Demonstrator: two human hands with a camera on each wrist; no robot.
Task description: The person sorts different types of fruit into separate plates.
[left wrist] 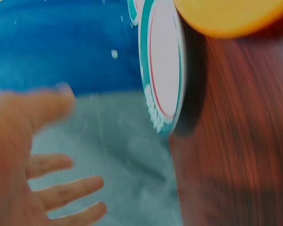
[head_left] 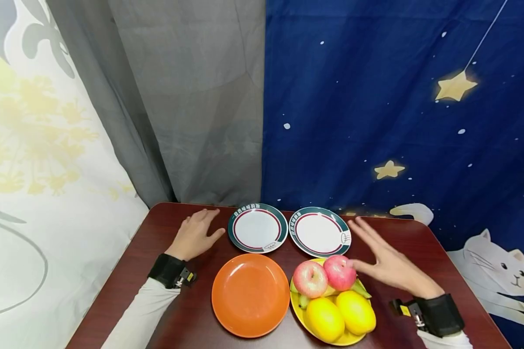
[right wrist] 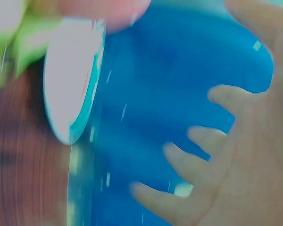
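My left hand (head_left: 196, 235) hovers over the table's left side with fingers extended, near the left green-rimmed white plate (head_left: 258, 228) and touching nothing. An orange plate (head_left: 251, 295) lies below and right of it. On the right, my right hand (head_left: 386, 261) is spread with thumb apart, beside a yellow plate (head_left: 301, 315) heaped with fruit. Two pink apples (head_left: 310, 279) sit at the back of the heap and two yellow lemon-like fruits (head_left: 325, 319) at the front. Green-yellow fruit tips show beneath. The right thumb overlaps the right apple (head_left: 339, 272) in the head view; contact is unclear.
A second green-rimmed white plate (head_left: 319, 231) stands beside the first at the table's back edge. The dark red table (head_left: 401, 242) meets a grey curtain (head_left: 209, 121) and a blue star-patterned curtain (head_left: 353, 121). A white patterned cloth (head_left: 48, 218) hangs at the left.
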